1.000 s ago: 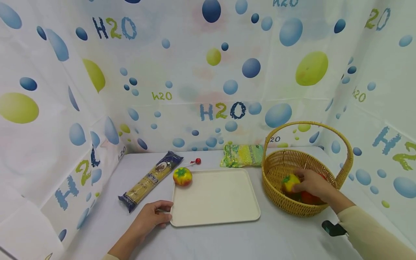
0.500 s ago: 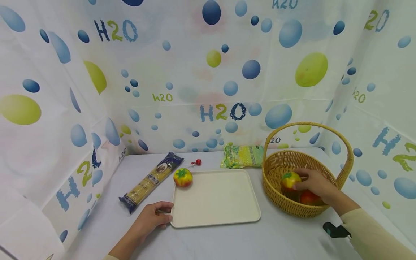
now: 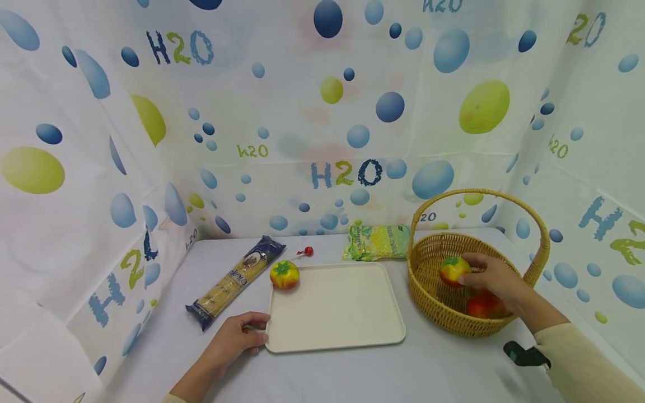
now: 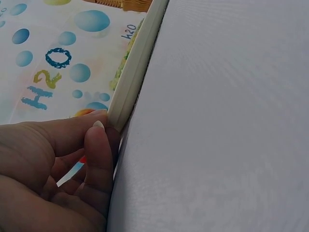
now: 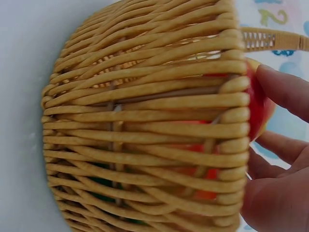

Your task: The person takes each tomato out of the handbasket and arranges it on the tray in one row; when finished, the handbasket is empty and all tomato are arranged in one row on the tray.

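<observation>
My right hand (image 3: 491, 275) holds a yellow-and-red toy fruit with a green leafy top (image 3: 453, 272) inside the wicker basket (image 3: 428, 302), up near the rim level. In the right wrist view, the basket's woven wall (image 5: 159, 104) hides part of that fruit (image 5: 259, 99). A redder fruit (image 3: 482, 306) lies lower in the basket, below my hand. At the other side, my left hand (image 3: 233, 340) pinches the left edge of the cream tray (image 3: 335, 308) near its front corner. A matching yellow-and-red toy fruit (image 3: 284, 275) sits at the tray's back left corner.
A pasta packet (image 3: 235, 281) lies slanted left of the tray. Behind the tray are a red lollipop (image 3: 308, 252) and a green-yellow packet (image 3: 378, 242). The basket's tall handle (image 3: 478, 191) arches over its opening. A patterned curtain (image 3: 302, 112) closes off the back and sides.
My right hand has lifted the yellow-and-red toy fruit slightly up and to the right within the basket, showing more of the redder fruit below. The left hand stays at the tray's edge.
</observation>
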`<action>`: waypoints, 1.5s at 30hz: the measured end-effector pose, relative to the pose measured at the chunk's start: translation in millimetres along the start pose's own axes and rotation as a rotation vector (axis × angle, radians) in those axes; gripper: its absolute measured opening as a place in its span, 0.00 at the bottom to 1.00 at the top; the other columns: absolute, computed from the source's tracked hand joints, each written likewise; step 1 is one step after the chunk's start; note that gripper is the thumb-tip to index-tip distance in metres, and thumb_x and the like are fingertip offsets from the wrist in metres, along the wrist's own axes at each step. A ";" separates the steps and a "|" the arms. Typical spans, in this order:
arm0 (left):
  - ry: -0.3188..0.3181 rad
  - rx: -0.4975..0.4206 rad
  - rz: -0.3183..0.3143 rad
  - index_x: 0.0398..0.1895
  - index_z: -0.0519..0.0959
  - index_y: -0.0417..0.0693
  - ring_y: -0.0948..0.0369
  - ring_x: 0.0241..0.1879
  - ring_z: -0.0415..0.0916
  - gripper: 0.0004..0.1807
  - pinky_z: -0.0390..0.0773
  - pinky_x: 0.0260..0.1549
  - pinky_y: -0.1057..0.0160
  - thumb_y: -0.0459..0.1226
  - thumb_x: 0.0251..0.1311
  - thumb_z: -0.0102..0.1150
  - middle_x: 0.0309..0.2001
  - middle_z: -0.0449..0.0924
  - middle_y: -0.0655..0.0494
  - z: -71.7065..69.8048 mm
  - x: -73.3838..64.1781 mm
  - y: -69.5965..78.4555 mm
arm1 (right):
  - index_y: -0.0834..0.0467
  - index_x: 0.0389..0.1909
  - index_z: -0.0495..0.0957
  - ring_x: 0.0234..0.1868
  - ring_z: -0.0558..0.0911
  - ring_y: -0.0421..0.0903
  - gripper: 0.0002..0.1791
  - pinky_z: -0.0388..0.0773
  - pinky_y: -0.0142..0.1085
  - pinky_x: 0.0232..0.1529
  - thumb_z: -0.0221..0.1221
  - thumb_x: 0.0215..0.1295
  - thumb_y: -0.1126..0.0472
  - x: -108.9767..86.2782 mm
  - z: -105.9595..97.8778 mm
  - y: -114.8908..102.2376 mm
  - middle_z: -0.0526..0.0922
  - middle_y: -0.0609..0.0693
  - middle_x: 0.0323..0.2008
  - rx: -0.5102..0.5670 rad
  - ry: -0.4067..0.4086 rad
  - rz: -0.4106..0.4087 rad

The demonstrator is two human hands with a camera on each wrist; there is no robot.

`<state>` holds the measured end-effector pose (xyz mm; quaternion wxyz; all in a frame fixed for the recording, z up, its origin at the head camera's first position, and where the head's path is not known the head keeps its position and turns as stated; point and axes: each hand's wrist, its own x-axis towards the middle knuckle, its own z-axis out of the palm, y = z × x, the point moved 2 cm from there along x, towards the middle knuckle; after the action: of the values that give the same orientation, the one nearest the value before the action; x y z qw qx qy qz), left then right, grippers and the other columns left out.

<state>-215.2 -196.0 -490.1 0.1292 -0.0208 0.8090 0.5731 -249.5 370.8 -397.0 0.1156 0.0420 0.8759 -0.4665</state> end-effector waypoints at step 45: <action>-0.002 0.000 0.008 0.57 0.81 0.37 0.57 0.36 0.78 0.25 0.84 0.31 0.62 0.30 0.53 0.72 0.47 0.81 0.48 -0.8 0.0 -1.3 | 0.51 0.79 0.59 0.70 0.67 0.59 0.43 0.62 0.56 0.73 0.67 0.66 0.54 -4.3 53.0 -108.6 0.62 0.55 0.76 0.205 -0.053 -0.241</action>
<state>-215.1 -197.1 -491.1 0.1277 -0.0169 0.8091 0.5735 -256.4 266.2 -336.7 0.0769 -0.0639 0.8190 -0.5650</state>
